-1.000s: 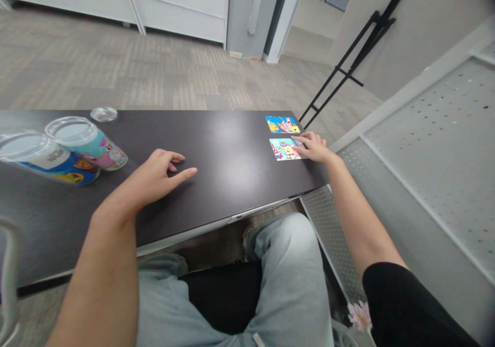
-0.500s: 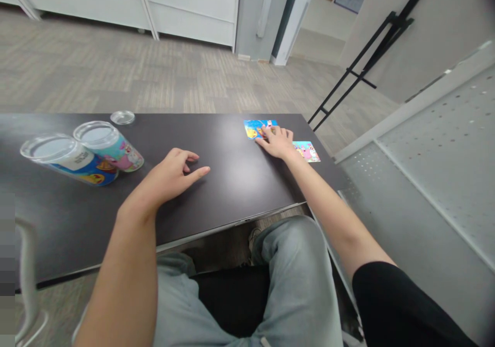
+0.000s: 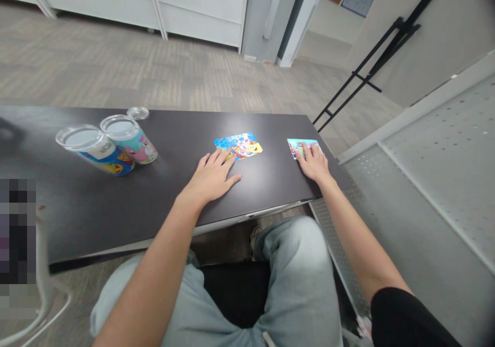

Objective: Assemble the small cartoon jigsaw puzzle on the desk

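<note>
My left hand (image 3: 214, 174) lies flat with fingers spread, its fingertips on the lower left edge of a blue and yellow cartoon card (image 3: 243, 145). The card rests tilted on the dark table (image 3: 174, 130). Farther right, my right hand (image 3: 313, 162) has its fingers stretched over a turquoise and pink cartoon card (image 3: 296, 145) and covers much of it. That card lies near the table's right end. Neither hand is closed around anything.
On the left of the table stand two clear-topped cylindrical containers, one blue and yellow (image 3: 104, 153), one turquoise and pink (image 3: 133, 141). A clear round lid (image 3: 138, 113) lies behind them by the far edge. A perforated grey panel (image 3: 417, 177) borders the right side.
The blue card has moved left and nearer, and turned. My left hand has come right onto it. My right hand has shifted from the blue card to the turquoise one.
</note>
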The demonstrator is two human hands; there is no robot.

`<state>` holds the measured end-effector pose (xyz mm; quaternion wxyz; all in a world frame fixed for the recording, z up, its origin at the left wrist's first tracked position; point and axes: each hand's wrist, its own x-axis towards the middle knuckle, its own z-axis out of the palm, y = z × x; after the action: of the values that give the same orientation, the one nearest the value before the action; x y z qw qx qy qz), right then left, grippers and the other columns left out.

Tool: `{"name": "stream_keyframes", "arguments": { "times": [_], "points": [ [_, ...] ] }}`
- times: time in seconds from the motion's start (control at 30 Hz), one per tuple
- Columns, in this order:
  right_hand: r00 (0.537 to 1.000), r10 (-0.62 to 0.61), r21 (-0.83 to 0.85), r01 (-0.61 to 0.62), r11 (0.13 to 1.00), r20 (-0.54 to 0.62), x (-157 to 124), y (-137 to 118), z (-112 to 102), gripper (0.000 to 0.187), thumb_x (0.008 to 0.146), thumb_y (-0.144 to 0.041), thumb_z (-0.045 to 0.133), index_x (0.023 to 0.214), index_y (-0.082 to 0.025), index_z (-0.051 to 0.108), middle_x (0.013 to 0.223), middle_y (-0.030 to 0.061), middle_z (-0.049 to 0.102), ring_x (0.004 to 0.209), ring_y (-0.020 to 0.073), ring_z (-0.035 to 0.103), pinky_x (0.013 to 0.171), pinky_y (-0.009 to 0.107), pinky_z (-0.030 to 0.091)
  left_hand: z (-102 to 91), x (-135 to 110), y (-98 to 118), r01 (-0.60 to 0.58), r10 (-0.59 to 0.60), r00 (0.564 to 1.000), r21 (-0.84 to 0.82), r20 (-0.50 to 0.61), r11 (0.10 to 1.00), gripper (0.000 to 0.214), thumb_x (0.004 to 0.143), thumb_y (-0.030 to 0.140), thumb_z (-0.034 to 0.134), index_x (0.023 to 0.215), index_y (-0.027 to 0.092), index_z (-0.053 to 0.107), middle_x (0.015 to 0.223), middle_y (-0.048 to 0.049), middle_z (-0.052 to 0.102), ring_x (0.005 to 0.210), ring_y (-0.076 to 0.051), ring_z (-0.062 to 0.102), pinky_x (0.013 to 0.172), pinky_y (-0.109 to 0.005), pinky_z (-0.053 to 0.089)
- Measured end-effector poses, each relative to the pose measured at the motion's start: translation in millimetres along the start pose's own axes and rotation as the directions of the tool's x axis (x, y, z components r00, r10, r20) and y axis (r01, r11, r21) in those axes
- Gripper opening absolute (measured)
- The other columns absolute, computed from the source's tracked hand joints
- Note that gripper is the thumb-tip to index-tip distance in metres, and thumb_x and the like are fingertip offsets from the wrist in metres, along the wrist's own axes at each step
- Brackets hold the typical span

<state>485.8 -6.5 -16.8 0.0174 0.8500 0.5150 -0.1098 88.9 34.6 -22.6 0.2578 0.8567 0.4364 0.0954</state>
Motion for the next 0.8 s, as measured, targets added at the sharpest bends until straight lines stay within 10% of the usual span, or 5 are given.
{"name": "stream_keyframes", "arguments": {
  "times": [0.43,0.63,0.73,0.8],
  "points": [
    [0.999,-0.025,0.069,0.027,0.997,-0.025,87.3,-51.7,-21.0,0.087,0.139,-0.059,0.021,0.213,-0.012,0.024,0.221,0.0267,0.016,0.203,0.0318,0.021,0.155,0.055,0.019,-33.9,-47.3,-45.0,0.061,-0.059,0.998,-0.088,0.023,0.994,0.080,0.089,0.100,0.078,0.146,0.046,0.098,0.172,-0.0138,0.087,0.171,-0.062,0.069,0.146,-0.087,0.041],
    [0.979,-0.154,0.103,0.168,0.980,-0.132,50.0,-84.1,-19.2,0.085,0.137,-0.064,0.028,0.212,-0.024,0.032,0.217,0.0175,0.033,0.201,0.0307,0.028,0.161,0.051,0.019,-48.2,-33.2,-36.1,0.238,-0.240,0.960,-0.029,-0.146,0.971,0.130,0.083,0.107,0.076,0.179,0.020,0.075,0.181,-0.0339,0.066,0.171,-0.069,0.060,0.140,-0.083,0.052],
    [0.860,-0.507,0.254,0.505,0.825,-0.065,14.5,-113.8,-11.7,0.081,0.122,-0.076,0.071,0.189,-0.032,0.068,0.195,0.0214,0.059,0.168,0.0419,0.073,0.148,0.053,0.054,-43.5,-27.0,-43.4,0.244,-0.243,0.962,-0.008,-0.122,0.970,0.140,0.066,0.113,0.089,0.172,0.023,0.077,0.177,-0.0328,0.067,0.169,-0.072,0.057,0.142,-0.086,0.049],
    [0.788,-0.616,0.241,0.600,0.762,-0.014,-5.6,-133.1,-5.8,0.090,0.102,-0.082,0.096,0.181,-0.045,0.071,0.187,0.0167,0.064,0.174,0.0466,0.067,0.148,0.065,0.058,-40.2,-25.3,-47.5,0.228,-0.226,0.968,0.003,-0.110,0.974,0.128,0.064,0.110,0.096,0.162,0.029,0.081,0.171,-0.0292,0.071,0.165,-0.071,0.060,0.139,-0.085,0.051]
  ]
}}
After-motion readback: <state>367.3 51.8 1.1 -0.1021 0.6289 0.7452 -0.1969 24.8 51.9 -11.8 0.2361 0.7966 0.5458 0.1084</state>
